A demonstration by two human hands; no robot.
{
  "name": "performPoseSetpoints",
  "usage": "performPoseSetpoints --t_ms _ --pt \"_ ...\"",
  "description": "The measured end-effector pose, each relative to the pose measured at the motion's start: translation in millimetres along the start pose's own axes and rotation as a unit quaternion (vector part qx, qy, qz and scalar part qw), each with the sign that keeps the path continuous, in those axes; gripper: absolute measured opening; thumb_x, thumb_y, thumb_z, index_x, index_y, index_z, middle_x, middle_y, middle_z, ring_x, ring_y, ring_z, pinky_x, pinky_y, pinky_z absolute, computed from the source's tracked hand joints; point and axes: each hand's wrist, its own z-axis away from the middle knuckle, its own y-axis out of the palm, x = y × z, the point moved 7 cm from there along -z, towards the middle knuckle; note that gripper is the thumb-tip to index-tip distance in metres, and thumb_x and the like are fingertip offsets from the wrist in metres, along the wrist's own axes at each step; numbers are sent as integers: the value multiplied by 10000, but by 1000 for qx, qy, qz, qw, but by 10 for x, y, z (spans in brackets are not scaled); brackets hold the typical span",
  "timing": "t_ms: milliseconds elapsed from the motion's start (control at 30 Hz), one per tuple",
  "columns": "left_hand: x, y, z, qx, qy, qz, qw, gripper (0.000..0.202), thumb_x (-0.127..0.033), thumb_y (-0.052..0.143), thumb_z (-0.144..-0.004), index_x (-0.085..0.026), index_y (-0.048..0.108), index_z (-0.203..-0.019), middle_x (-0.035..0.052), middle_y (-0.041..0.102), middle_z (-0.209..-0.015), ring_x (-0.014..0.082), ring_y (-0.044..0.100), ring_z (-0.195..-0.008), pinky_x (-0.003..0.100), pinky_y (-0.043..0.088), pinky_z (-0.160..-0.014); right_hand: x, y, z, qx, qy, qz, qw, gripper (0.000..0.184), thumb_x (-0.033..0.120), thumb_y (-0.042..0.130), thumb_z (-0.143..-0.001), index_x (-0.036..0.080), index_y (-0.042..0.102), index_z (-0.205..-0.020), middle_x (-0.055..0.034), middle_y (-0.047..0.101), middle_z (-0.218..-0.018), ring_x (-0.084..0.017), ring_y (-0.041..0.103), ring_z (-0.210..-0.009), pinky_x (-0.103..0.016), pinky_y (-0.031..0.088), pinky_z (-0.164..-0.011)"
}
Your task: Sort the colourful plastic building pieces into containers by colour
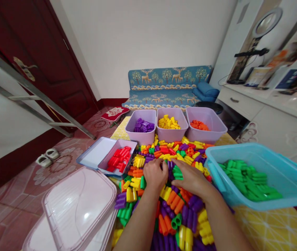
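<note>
A mixed heap of bullet-shaped plastic building blocks (176,200) in purple, yellow, orange, green and red covers the table between my arms. My left hand (155,174) is over the middle of the heap, its fingers curled downward; what they hold, if anything, is hidden. Just to its right, my right hand (190,177) reaches in with thumb and fingers apart. Green blocks (177,172) lie in the gap between that thumb and the fingers. Purple blocks (170,168) show between the two hands.
Behind the heap stand lilac bins with purple (128,130), yellow (173,134) and orange (218,130) blocks. A smaller box (104,164) at left holds red ones, a blue tub (242,206) at right green ones. Lids (80,205) lie front left; a ladder (30,83) leans beyond.
</note>
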Motion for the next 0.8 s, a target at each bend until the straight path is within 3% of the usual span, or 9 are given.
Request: performPoseSetpoints --t_ms 100,200,333,467,600,800 --pt "5 21 9 12 3 60 998 250 -305 509 -825 -238 718 -945 77 729 -817 213 643 -707 278 403 -645 22 115 -102 -8 -14 -28 999 742 223 675 -637 202 469 -1350 -145 455 -1408 -335 480 -1243 -493 402 -1003" --pt "27 75 7 41 3 148 988 296 -328 518 -834 -265 681 -1073 54 731 -827 201 646 -686 271 427 -649 -45 118 -196 -61 15 -88 994 695 138 601 -654 194 476 -1335 -132 500 -1359 -291 502 -1226 -458 402 -1015" --pt "-29 132 -11 68 41 266 961 381 -318 561 -824 -231 605 -1192 75 686 -1087 227 639 -946 317 472 -826 -71 13 -220 -135 19 -226 964 604 151 547 -728 224 480 -1324 -80 560 -1297 -222 501 -1228 -429 347 -1070" --pt "-44 132 -30 46 48 360 931 389 -314 554 -846 -177 575 -1210 112 611 -1213 232 552 -1140 368 408 -998 24 -65 -182 -148 -19 -315 937 635 136 556 -727 273 464 -1341 -41 534 -1338 -199 503 -1220 -414 347 -1075" --pt "20 113 -28 22 -2 388 921 348 -353 552 -857 -173 591 -1153 96 644 -1136 215 587 -1061 346 437 -952 42 -80 -169 -155 -23 -361 919 533 229 589 -773 273 517 -1299 -48 551 -1327 -222 508 -1215 -422 401 -1029" --pt "34 94 -12 32 -28 393 918 336 -403 486 -892 -153 611 -1079 69 685 -959 198 617 -889 291 467 -806 26 -71 -165 -154 -26 -426 891 447 291 597 -798 238 562 -1241 -67 600 -1264 -214 584 -1120 -391 467 -961"
